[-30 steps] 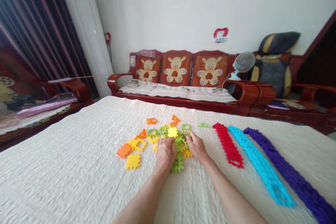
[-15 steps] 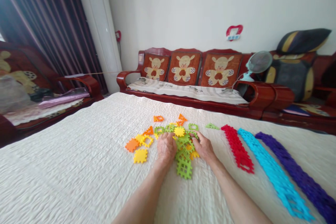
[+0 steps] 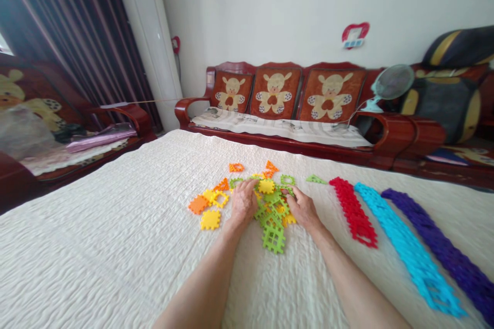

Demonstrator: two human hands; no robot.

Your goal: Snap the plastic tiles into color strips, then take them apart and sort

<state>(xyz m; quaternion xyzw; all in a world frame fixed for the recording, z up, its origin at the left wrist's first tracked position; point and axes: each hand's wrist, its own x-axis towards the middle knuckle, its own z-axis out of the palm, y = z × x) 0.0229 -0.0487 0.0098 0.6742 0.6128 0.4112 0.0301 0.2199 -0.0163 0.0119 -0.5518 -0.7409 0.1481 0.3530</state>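
My left hand (image 3: 244, 201) lies over the left side of a loose pile of plastic interlocking tiles, its fingers reaching forward beside a yellow tile (image 3: 266, 186). That yellow tile rests on top of the pile, and some pieces are hidden beneath my hand. On the pile's right side, my right hand (image 3: 302, 206) has its fingers bent and closed at the edge of a green interlocking tile, mostly covered by them. Toward me lies a green window-shaped tile (image 3: 274, 240). A square green frame tile (image 3: 287, 180) sits just beyond my right fingers.
Left of the pile are a solid yellow tile (image 3: 210, 220) and an orange tile (image 3: 198, 204). A green triangle (image 3: 316, 179) lies to the right. Farther right run red (image 3: 353, 211), light-blue (image 3: 409, 247) and purple (image 3: 436, 247) rows on the quilted cover (image 3: 116, 247).
The view has shifted slightly. My left fingers have slid forward and straightened beside the yellow tile, which stays in place on the pile. My right hand has barely moved.
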